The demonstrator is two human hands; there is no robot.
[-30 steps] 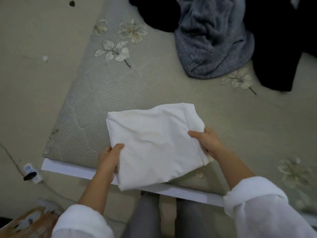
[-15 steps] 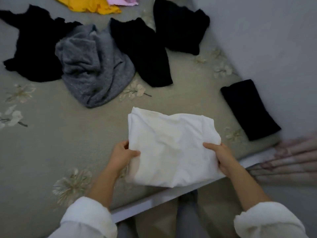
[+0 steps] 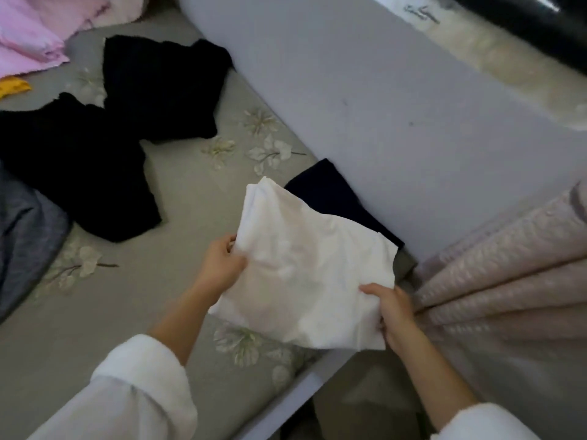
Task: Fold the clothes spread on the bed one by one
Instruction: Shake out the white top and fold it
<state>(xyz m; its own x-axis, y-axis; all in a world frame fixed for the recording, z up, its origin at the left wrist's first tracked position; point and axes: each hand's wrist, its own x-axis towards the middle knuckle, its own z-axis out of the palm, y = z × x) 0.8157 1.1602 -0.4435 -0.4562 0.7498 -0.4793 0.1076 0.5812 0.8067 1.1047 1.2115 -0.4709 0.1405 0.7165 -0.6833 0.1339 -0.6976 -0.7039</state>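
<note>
A folded white garment [image 3: 305, 268] hangs in the air over the bed's right corner. My left hand [image 3: 222, 265] grips its left edge, and my right hand [image 3: 392, 309] grips its lower right corner. Under its far edge lies a folded black garment [image 3: 336, 195] against the wall. Unfolded clothes lie spread on the grey-green floral bed [image 3: 197, 198]: two black pieces [image 3: 158, 87] [image 3: 82, 166], a grey one [image 3: 25, 230] at the left edge, a pink one [image 3: 31, 30] and a bit of yellow cloth [image 3: 12, 85] at the top left.
A pale grey wall [image 3: 381, 106] runs along the bed's right side. A pinkish pleated curtain [image 3: 508, 281] hangs at the right, touching my right hand. The bed's white front edge [image 3: 295, 392] crosses the bottom, with floor below it.
I have carried the folded white garment to the right, from the middle of the bed toward the wall corner. It now overlaps the folded black garment.
</note>
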